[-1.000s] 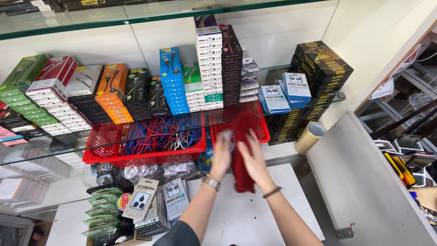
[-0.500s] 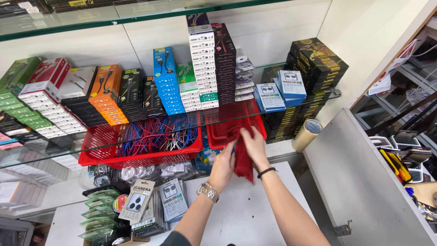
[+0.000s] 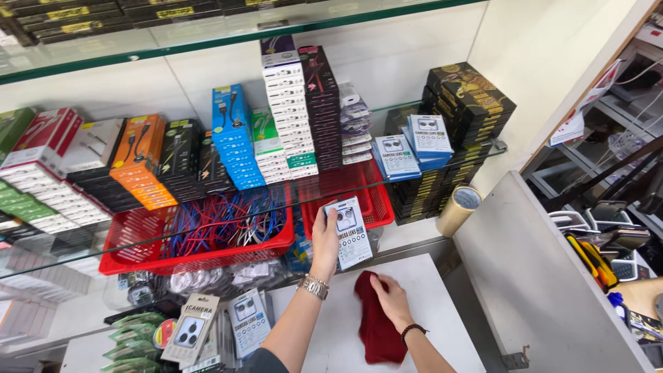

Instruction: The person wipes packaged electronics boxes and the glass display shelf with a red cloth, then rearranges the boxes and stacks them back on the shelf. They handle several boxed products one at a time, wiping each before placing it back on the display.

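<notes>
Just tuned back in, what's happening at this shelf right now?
A person stands at a glass display shelf stocked with boxed phone accessories. The left hand holds up a small white and blue packet in front of the empty red basket. The right hand presses on a dark red cloth lying on the white counter. A second red basket to the left holds red and blue cables.

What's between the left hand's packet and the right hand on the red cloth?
Head view: only bare white counter separates the small white packet in the left hand from the right hand resting on the red cloth.
</notes>
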A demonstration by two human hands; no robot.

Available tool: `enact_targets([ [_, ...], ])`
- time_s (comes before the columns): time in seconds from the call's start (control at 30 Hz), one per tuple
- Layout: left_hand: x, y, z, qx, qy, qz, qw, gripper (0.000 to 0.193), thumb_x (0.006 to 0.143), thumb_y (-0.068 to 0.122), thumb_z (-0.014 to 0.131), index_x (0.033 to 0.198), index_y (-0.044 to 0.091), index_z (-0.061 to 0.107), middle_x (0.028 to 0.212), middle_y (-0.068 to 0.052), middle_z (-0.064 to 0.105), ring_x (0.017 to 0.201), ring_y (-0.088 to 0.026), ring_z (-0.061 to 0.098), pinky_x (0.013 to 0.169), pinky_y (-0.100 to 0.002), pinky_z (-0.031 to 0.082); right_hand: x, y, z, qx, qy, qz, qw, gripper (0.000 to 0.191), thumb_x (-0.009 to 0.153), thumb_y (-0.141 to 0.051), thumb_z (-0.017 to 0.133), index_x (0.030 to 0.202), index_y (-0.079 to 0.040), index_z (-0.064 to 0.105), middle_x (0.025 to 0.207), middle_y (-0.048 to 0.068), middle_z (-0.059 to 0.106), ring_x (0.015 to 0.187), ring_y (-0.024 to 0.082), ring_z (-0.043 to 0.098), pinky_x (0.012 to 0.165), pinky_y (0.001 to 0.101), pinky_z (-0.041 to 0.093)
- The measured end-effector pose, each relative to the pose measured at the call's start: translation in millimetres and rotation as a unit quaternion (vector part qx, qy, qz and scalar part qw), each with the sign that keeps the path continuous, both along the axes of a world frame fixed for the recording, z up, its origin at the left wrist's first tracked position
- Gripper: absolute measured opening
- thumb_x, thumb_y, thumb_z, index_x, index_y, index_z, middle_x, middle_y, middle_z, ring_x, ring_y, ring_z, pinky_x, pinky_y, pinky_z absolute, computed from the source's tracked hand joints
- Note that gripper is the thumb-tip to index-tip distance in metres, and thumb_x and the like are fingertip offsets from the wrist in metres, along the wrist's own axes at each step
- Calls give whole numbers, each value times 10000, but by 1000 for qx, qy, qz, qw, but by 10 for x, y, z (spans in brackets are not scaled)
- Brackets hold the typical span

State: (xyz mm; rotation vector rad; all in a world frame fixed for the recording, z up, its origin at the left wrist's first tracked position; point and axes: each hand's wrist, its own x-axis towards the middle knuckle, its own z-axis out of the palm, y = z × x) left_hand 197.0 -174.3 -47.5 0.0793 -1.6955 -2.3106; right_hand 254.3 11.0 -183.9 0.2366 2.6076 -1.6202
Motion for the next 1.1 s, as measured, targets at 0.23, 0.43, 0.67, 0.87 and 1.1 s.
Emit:
enact_targets([
  [0.23,-764,511,75,172,-36,-84,981,565,1047,314,543,1524,66,371,1388,-108,617,1248,-171,594,1030,-309,486,-675,351,825,-509,25,52,859,325,994,-236,650,1215,0,621,1089,88,710,951,165,671,825,325,544],
  [0.43,-616,348,343,16,-71,-67,995,691,1022,314,511,1599,140,172,1422,-93,551,1280,-188,552,1018,-359,495,-1477,535,1545,-470,60,-9,881,289,994,-195,677,1146,48,635,1048,118,715,914,194,699,849,331,595],
  [0.67,-310,-327,-98,11,-84,-36,996,425,1049,262,499,1417,54,553,1178,-113,728,1013,-178,697,862,-315,567,-1763,505,1325,-538,5,-46,842,173,1018,-173,708,1066,-20,643,983,104,695,920,254,697,817,354,612],
  [0.87,-49,-970,-403,31,-100,15,994,358,1056,242,496,1346,55,593,1124,-97,749,964,-154,709,835,-298,563,-1723,172,1275,-609,96,-92,782,194,1048,-246,629,1003,-58,617,939,91,707,925,216,713,841,360,602],
  [1.1,385,-1734,-738,13,-107,113,988,308,1054,239,527,1247,52,676,1052,-59,754,921,-109,671,773,-271,523,-159,-1596,104,-191,-207,256,925,477,905,-448,699,1159,-53,615,931,32,678,828,164,653,722,347,598],
])
